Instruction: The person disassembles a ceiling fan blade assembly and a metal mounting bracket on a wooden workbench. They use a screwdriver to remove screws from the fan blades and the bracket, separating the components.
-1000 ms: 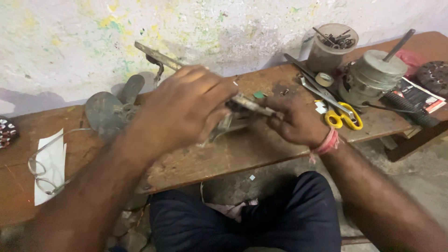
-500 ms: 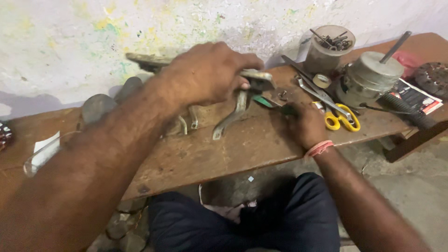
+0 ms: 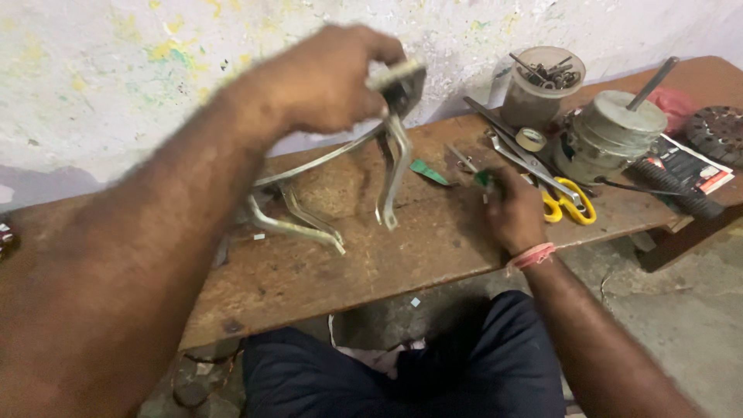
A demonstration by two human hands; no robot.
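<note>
left hand [image 3: 325,81] fingers clamped on grey metal three-legged puller [image 3: 391,147], lifted over worn wooden bench [image 3: 371,255] | right hand [image 3: 512,209] closed around small green-handled tool [image 3: 481,179] | puller likely heavy, rigid; legs dangle, grip hub

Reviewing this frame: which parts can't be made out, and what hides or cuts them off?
- Head view: the top of the metal puller is motion-blurred and covered by the left hand; its grip is unclear.
- The green-handled tool is mostly hidden inside the right hand; its tip cannot be seen.
- The dark toothed disc is cut off by the right edge.
- The contents of the round container are too small to tell apart.
</note>
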